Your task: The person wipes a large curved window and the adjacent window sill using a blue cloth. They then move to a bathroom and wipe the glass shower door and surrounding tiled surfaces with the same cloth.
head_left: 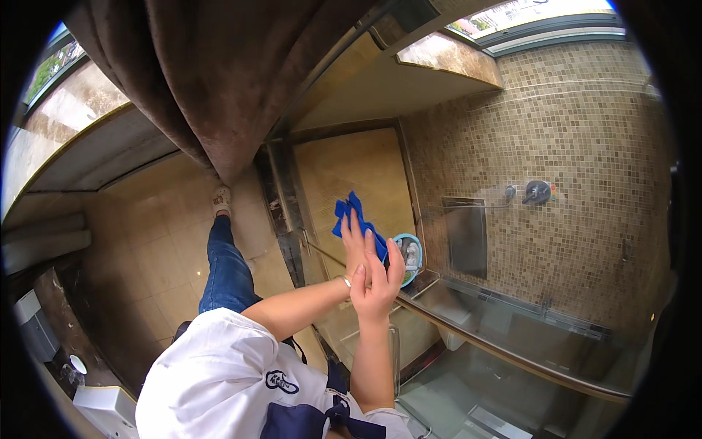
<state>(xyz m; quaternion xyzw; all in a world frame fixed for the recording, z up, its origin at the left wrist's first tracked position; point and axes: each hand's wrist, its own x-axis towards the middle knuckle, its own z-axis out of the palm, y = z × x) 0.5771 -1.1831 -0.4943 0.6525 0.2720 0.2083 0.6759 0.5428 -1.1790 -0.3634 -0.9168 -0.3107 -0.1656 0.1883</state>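
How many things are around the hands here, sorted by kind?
Hands: 2 (left hand, right hand)
Blue cloth: 1
Blue bucket: 1
Glass panel: 1
Bracelet: 1
Total: 6

daylight from windows (top corners) | sharp | fisheye-bent, dark rim
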